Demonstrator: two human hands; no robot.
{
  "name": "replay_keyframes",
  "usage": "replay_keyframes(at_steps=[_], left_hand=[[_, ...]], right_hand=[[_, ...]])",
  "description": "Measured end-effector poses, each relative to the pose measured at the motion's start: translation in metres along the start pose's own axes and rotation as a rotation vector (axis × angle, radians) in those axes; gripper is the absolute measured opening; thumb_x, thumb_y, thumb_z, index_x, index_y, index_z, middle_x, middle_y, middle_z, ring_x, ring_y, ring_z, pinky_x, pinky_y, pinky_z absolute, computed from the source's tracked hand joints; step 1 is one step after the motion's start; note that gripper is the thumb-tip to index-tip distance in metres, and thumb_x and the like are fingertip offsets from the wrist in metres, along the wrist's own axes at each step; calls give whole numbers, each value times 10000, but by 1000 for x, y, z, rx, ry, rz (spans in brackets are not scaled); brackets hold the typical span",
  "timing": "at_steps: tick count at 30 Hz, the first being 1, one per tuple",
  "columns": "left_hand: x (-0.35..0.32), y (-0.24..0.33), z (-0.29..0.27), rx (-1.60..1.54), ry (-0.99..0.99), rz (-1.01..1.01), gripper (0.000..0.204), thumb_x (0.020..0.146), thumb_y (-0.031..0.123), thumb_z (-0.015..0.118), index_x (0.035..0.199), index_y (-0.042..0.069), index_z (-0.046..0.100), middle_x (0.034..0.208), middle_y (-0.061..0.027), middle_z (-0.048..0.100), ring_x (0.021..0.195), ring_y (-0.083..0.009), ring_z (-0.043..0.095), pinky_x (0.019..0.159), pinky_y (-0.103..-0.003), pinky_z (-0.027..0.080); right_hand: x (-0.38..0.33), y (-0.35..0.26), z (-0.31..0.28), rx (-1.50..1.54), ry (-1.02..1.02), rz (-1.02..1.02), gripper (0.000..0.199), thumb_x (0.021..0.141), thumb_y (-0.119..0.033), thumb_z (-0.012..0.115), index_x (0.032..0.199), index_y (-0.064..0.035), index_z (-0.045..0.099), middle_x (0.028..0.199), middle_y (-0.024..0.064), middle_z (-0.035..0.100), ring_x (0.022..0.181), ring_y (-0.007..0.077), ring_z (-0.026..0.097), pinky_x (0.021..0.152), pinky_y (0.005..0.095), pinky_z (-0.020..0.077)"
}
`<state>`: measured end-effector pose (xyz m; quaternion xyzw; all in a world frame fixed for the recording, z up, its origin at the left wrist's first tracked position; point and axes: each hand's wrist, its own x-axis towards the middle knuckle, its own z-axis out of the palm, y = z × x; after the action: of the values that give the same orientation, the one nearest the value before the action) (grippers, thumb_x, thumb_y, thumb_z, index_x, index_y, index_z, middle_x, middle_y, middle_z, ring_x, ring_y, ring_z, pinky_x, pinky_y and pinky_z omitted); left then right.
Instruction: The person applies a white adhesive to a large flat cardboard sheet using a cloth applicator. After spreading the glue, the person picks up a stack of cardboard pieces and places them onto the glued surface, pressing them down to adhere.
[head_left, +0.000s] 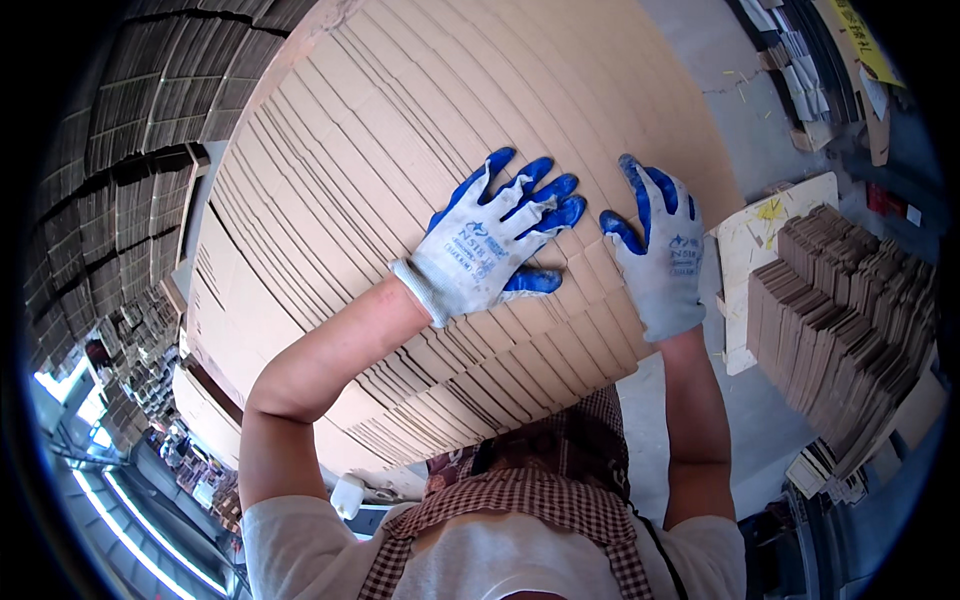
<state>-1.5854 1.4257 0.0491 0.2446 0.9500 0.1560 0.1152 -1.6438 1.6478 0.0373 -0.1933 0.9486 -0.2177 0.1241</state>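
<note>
A wide spread of overlapping brown cardboard sheets [330, 200] fans out in front of me, their edges stepped in rows. My left hand [490, 235], in a white knit glove with blue coated fingers, lies on the middle of the sheets with its fingers spread. My right hand [657, 245], gloved the same way, is at the right edge of the spread. Its thumb and forefinger stand apart near the top sheet, with the other fingers partly turned out of sight. Nothing shows between the fingers of either hand.
On the right, stacked cardboard pieces [840, 320] stand beside a pale board [775, 230]. Tall bundles of flat cardboard [150, 90] rise on the far left. More flat bundles [800, 90] lie at the upper right, by a yellow printed sign [862, 40].
</note>
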Motion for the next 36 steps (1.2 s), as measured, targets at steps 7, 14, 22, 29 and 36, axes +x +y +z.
replay_keyframes(at_steps=[7,14,22,29,36], left_hand=[[-5,1,-1,2,-15,-9,803,879,655,507,1513,171,414,1577,-67,375,1473,-271,313,1237,-501,154],[-11,2,-7,-31,-52,-14,843,863,669,524,1515,147,408,1588,-90,350,1494,-295,265,1243,-499,130],[-22,1,-4,-53,-45,-3,866,845,667,555,1505,121,422,1588,-102,350,1496,-303,263,1241,-490,148],[-25,1,-5,-89,-29,-7,866,843,663,566,1492,104,436,1572,-109,375,1481,-304,297,1234,-484,181],[-30,3,-5,-49,-21,-9,875,834,673,563,1485,100,444,1564,-108,388,1469,-298,323,1222,-485,223]], right_hand=[[0,0,1,6,-17,18,643,837,-233,748,1425,-176,494,1304,91,553,1195,293,514,1054,468,386],[-14,-12,3,11,-3,-55,737,813,-331,770,1465,-199,452,1408,86,486,1284,307,443,1084,490,353],[-22,-15,13,-28,-75,5,807,794,-362,789,1501,-257,412,1507,51,394,1371,322,348,1098,513,328],[-22,-13,13,5,-48,-12,812,786,-341,797,1498,-249,418,1500,57,410,1359,320,364,1097,512,329],[-21,-15,13,-23,-28,-28,808,773,-327,807,1485,-228,439,1479,64,437,1342,315,389,1094,496,344]])
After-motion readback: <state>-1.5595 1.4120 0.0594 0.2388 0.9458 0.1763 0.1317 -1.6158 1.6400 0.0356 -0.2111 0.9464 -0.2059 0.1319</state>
